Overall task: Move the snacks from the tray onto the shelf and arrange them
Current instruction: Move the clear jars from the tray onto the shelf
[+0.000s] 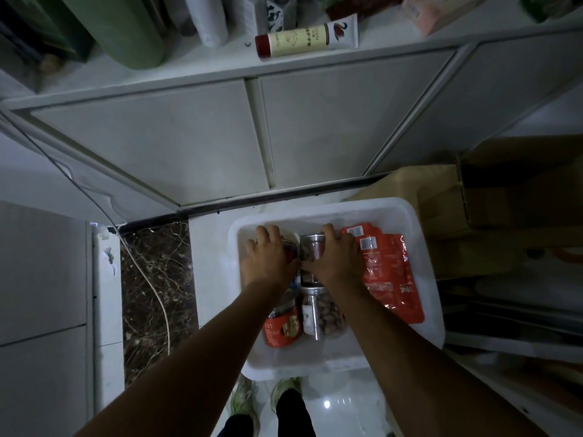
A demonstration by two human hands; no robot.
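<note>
Head view looks straight down past the person's shoes [243, 402] to a white tray [347, 362] lying on the floor just ahead of them. At its near end lie a red-labelled jar [280, 329] and, just beside it, a jar of nuts [328, 320], both on their sides. Beyond these, both hands are down in the tray. The left hand [271, 257] curls its fingers over a small jar [291, 247] with a pale rim, most of which is hidden under the palm. The right hand [334, 260] wraps a clear jar [312, 247] with a metal lid, fingers over its far end and thumb reaching across towards the left hand. The two jars lie side by side and the hands nearly meet between them. To the right, a stack of red packets [391, 272] fills that side of the tray.

The step in hand appears to be the pick-up: a jar taken in each hand, neither visibly lifted clear. Next, both need lifting out without knocking the neighbours, then carrying up and forward.

Farther off stand closed white cupboard doors, and above them the shelf [220, 63], which already carries a tube [306, 41] and other goods, so free space looks tight. None of the tray's snacks can be made out up there.
</note>
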